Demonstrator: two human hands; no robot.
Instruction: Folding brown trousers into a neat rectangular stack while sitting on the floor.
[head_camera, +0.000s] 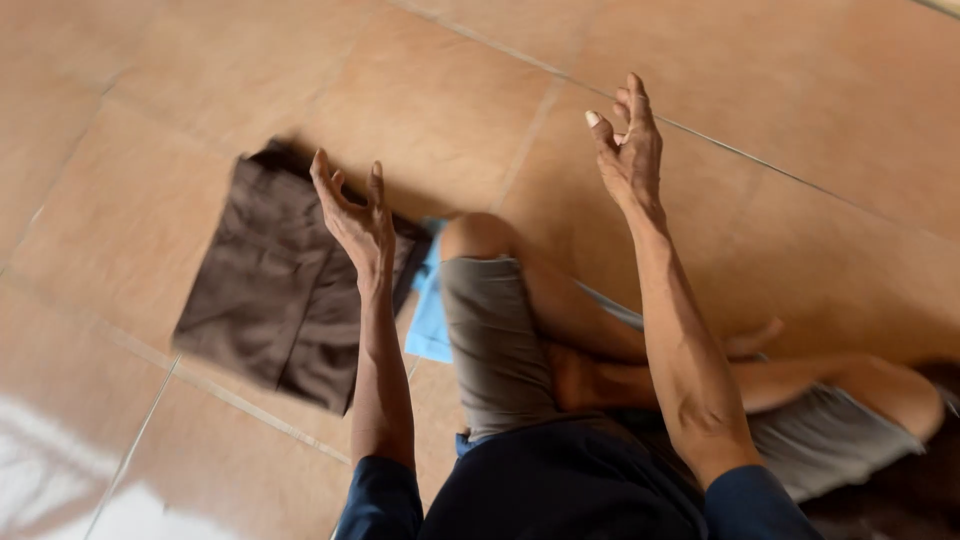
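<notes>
1. Floor (780, 230): large terracotta tiles with pale grout lines running diagonally across the view; a bright glare patch lies at the lower left corner. No walls or furniture show.
2. Person: seated cross-legged on the floor, seen from above, in grey shorts and a dark blue long-sleeved top with both sleeves pushed up to the elbow. One knee points to the middle of the view.
3. Cloth (270, 300): a brown garment folded into a rough rectangle, lying flat on the floor left of the knee. Seams and overlapping layers show on its upper face; its edges are slightly uneven, and the far corner is darker in shadow.
4. Blue cloth (430, 315): a light blue piece on the floor, partly hidden under the knee and just beside the right edge of the cloth.
5. Left hand (355, 215): raised above the right edge of the cloth, palm turned inward, grip apart, fingers loosely curled, holding nothing.
6. Right hand (628, 150): raised over bare floor beyond the knee, well apart from the cloth, grip apart, fingers extended and empty.
</notes>
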